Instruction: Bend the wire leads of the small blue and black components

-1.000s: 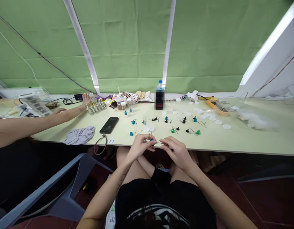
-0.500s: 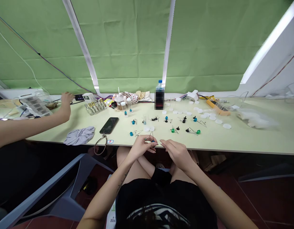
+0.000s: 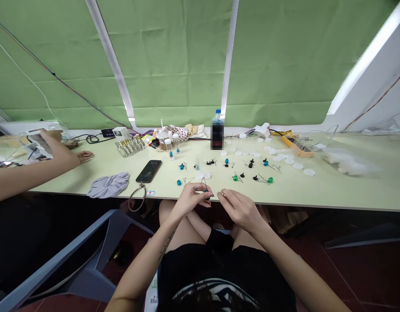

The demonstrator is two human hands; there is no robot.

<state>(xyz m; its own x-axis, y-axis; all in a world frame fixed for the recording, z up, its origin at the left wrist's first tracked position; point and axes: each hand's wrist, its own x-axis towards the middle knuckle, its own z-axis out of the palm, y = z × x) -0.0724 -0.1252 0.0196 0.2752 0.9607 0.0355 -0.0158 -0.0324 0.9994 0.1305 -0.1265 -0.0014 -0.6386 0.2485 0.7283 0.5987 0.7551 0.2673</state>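
Note:
At the table's front edge, my left hand pinches a small dark-blue piece with thin bent wires that stick up above the fingers. Just to its right, my right hand has thumb and fingertips pressed together; what they hold, if anything, is too small to make out. A narrow gap separates the two hands. Beyond them lie small wired pieces with blue or green rounded ends, black knob-like pieces, white round caps and a clear vial.
Left of my hands lie a phone, a ring-shaped strap and a grey cloth band. A bottle stands at the back. Rightward are a yellow device and a plastic bag. A co-worker's arm reaches in from the left.
My hands have drawn slightly farther apart, the left still on its wired piece. The co-worker's raised hand has moved left, and another hand now shows on the table there.

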